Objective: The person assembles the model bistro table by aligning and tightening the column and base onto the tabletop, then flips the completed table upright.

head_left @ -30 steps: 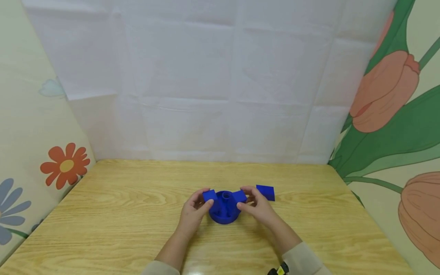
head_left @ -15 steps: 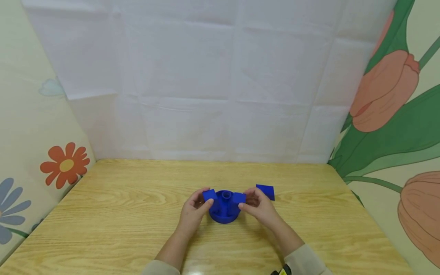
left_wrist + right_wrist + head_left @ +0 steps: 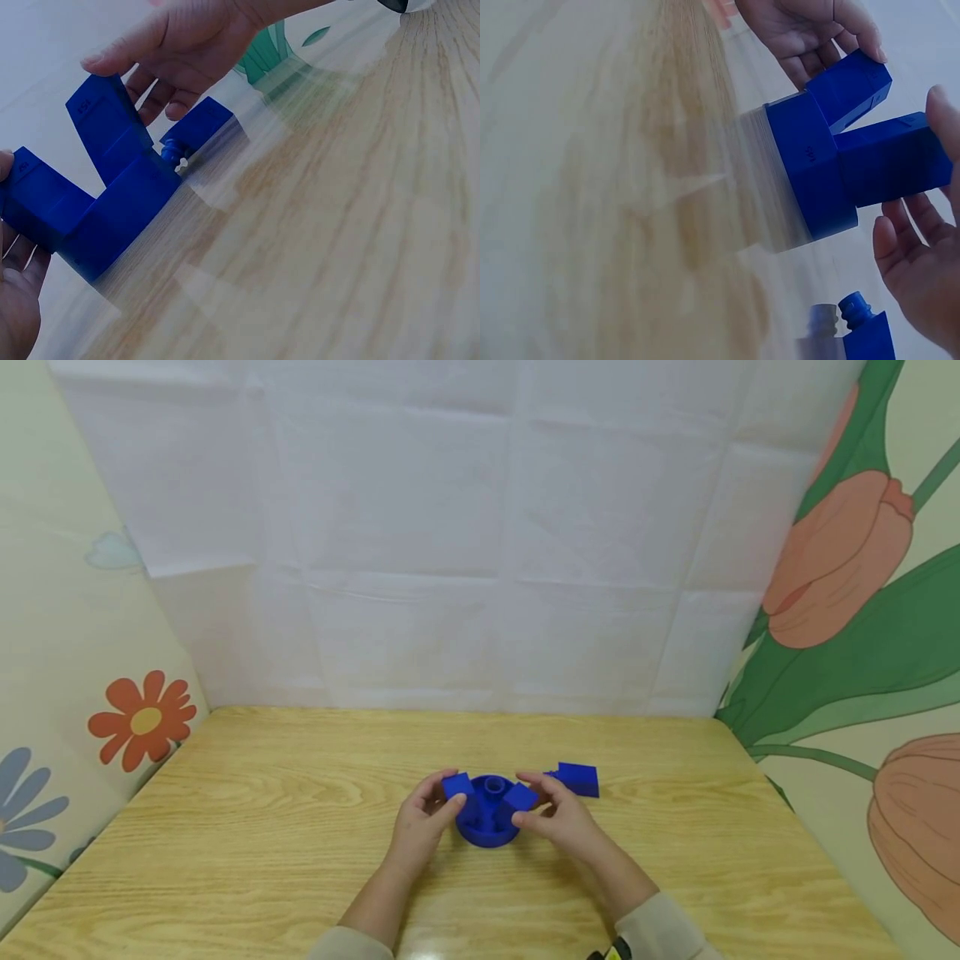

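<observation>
A round blue base (image 3: 487, 839) sits on the wooden table, with a hollow post (image 3: 494, 785) in its middle. Two blue blocks stand upright in it, leaning apart. My left hand (image 3: 418, 828) grips the left block (image 3: 457, 787) between thumb and fingers. On the other side, my right hand (image 3: 572, 820) holds the right block (image 3: 521, 797), its thumb on the near side and fingers on the far side. The lower ends of both blocks are hidden inside the base. Small marks show on the blocks in the left wrist view, too blurred to read.
Beyond my right hand, another blue block (image 3: 579, 779) lies on the table (image 3: 300, 793), with a ridged stud (image 3: 855, 309) at one end. A white sheet (image 3: 397, 527) hangs behind the table. Flower-patterned walls (image 3: 847, 560) flank both sides.
The right block has turned in the base, and my right fingers have shifted round it, uncovering the loose block's stud. My left hand and the base have stayed in place.
</observation>
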`<state>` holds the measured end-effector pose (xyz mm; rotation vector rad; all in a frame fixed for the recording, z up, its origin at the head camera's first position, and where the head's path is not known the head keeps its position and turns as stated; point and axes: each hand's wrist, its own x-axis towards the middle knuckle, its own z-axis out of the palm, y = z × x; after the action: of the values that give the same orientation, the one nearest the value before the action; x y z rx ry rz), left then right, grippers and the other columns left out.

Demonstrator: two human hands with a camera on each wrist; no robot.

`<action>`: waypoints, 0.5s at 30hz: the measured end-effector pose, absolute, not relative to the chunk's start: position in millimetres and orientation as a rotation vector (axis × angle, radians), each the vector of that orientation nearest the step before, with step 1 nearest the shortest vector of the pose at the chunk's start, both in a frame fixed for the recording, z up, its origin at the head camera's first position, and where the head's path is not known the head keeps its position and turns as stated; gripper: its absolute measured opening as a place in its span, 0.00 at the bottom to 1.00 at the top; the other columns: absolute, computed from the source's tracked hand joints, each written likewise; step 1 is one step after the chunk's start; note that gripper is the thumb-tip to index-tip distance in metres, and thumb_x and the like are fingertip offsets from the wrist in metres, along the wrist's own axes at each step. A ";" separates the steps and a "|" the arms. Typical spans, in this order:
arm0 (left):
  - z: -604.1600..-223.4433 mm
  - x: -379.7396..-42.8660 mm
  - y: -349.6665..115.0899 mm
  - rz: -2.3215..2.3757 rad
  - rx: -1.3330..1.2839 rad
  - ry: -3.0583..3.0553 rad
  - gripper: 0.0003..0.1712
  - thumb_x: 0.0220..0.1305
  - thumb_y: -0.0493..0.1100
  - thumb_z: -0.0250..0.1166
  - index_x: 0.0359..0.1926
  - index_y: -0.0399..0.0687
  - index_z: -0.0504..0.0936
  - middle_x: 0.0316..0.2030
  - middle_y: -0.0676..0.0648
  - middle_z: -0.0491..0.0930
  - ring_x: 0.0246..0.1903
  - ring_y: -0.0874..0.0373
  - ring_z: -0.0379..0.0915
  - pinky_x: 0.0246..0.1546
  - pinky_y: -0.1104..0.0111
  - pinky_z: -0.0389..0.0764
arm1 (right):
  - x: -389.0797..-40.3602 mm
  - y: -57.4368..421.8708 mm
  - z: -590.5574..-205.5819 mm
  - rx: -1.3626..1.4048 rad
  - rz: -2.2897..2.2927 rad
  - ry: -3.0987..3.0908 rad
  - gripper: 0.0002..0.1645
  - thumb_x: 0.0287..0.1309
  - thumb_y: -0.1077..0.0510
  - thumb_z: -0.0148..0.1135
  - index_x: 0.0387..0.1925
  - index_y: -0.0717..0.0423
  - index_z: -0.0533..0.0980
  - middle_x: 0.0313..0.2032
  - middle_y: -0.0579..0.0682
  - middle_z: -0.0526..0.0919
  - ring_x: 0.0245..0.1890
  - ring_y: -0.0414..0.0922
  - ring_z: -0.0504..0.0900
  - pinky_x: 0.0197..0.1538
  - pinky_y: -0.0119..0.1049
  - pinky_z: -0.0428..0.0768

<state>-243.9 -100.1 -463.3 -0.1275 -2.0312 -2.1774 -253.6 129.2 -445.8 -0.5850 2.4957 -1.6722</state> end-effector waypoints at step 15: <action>-463.5 -244.3 -100.4 -2.178 -0.133 -2.036 0.23 0.62 0.34 0.66 0.59 0.34 0.75 0.44 0.43 0.80 0.41 0.67 0.77 0.45 0.79 0.78 | -258.3 131.7 -444.0 -0.689 -1.623 2.403 0.33 0.62 0.51 0.65 0.63 0.60 0.68 0.58 0.63 0.73 0.44 0.44 0.76 0.49 0.33 0.77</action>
<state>-244.3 -100.4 -463.5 -0.1330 -2.0364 -2.1778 -258.3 131.7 -444.0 -0.6891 2.4027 -1.6231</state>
